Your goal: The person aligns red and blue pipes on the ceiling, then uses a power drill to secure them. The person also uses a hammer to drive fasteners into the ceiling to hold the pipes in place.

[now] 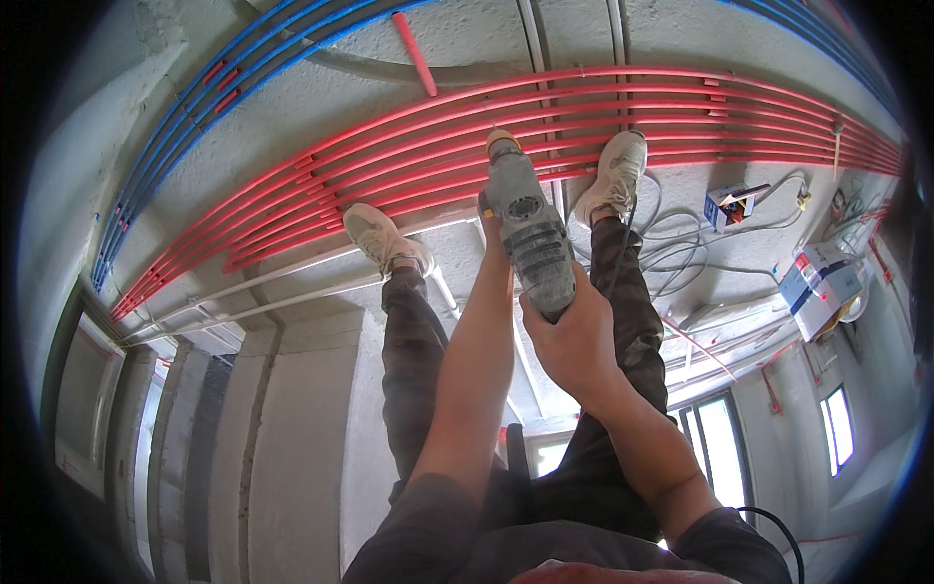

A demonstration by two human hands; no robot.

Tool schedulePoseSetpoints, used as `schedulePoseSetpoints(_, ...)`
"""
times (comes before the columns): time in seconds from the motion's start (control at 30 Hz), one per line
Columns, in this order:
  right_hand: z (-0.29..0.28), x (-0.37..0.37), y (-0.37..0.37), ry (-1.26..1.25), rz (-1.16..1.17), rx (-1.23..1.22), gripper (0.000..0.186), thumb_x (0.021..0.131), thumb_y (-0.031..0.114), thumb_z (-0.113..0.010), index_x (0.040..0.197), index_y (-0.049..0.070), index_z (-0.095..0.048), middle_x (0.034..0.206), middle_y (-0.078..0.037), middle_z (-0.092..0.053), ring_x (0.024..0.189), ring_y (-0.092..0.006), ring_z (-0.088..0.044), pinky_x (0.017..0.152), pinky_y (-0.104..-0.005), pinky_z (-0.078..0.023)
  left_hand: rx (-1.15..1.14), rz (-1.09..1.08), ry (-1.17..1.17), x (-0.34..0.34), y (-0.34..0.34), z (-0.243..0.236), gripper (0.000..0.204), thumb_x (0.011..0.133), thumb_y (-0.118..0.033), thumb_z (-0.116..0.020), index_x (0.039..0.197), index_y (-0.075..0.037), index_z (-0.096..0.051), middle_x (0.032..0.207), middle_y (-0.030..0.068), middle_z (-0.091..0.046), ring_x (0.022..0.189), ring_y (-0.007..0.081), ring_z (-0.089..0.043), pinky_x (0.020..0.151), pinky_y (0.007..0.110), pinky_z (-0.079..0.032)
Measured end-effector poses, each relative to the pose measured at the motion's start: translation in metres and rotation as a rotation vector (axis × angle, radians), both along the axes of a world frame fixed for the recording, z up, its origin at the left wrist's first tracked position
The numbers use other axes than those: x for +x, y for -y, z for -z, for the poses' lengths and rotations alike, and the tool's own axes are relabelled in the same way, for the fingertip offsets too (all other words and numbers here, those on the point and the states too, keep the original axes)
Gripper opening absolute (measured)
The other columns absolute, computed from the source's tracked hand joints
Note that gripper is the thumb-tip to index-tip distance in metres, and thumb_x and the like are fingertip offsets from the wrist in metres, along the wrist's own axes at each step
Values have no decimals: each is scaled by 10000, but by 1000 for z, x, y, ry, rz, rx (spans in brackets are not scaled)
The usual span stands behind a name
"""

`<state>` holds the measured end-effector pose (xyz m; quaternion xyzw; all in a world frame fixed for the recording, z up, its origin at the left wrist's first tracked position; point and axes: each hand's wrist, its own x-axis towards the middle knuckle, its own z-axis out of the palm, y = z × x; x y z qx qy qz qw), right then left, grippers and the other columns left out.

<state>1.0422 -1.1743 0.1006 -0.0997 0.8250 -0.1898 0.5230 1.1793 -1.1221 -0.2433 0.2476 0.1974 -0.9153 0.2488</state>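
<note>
A grey, dusty rotary hammer drill (530,224) is held out in front of me between my legs, its yellowish-collared nose pointing away. My right hand (574,336) is closed round its rear grip. At the drill's left side, near its front, my left hand (494,232) grips it; the tool's body hides most of those fingers. No bit can be made out beyond the nose. Beneath and beyond the drill run several parallel red conduit pipes (438,122) along the floor.
My left shoe (387,237) and right shoe (615,175) stand at the red pipes' near edge. White pipes (263,302) lie nearer. Blue pipes (156,185) curve at far left. Right of me are a looped grey cable (671,258), a small open box (732,204) and a larger carton (819,287).
</note>
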Motion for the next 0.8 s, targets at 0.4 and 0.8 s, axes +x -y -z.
schedulePoseSetpoints(0.4,19,3,6,-90,-49,-41,317,856,77,-779,1107,-13,-608,918,-194,-705,861,-396,-717,773,-427,-546,-12,-18,-20,1,7,11,644,975,-588,-498,1306,-40,-568,1149,189,-680,999,377,-694,885,515,-598)
schedulePoseSetpoints(0.8,29,0,15,-70,-38,-11,285,871,89,-765,1091,-15,-618,908,-206,-709,859,-411,-718,756,-432,-547,-4,-34,-46,-3,7,21,652,974,-594,-503,1317,-44,-566,1165,185,-678,1011,371,-692,894,511,-596)
